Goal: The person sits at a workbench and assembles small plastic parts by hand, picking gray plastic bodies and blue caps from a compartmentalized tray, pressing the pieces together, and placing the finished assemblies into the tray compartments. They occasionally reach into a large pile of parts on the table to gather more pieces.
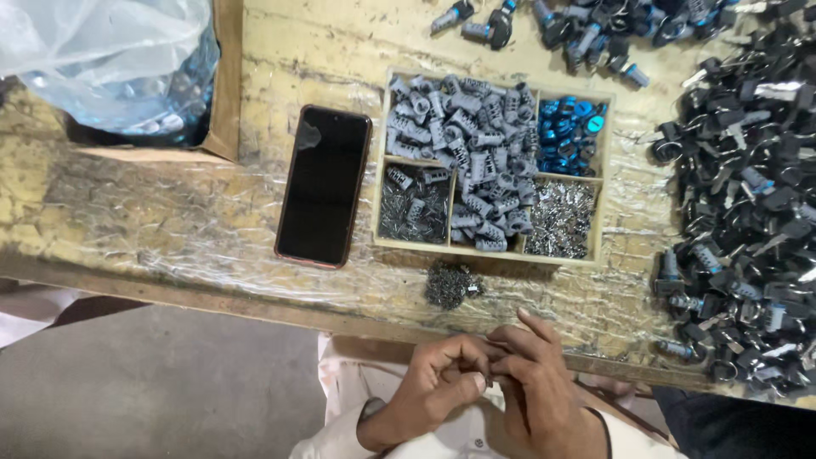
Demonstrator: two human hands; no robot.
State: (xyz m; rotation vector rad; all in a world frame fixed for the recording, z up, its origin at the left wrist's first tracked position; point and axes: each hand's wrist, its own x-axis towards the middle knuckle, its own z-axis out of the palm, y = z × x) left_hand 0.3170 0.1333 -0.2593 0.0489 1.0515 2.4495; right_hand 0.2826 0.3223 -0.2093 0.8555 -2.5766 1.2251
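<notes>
My left hand [438, 382] and my right hand [540, 382] are pressed together just below the table's front edge, over my lap. Their fingertips pinch a small grey part [490, 367] between them; most of it is hidden by the fingers. Just beyond my hands, a little pile of tiny dark metal bits [450, 285] lies on the table. Behind that stands a wooden tray [489, 248] with compartments of grey plastic cylinders [463, 136], blue rings [569, 123] and small silver metal pieces [561, 219].
A dark phone [324, 185] lies face up left of the tray. A cardboard box with a plastic bag [119, 59] sits at the far left. A big heap of black assembled parts with keys [748, 212] covers the right side, and more lie along the far edge [586, 25].
</notes>
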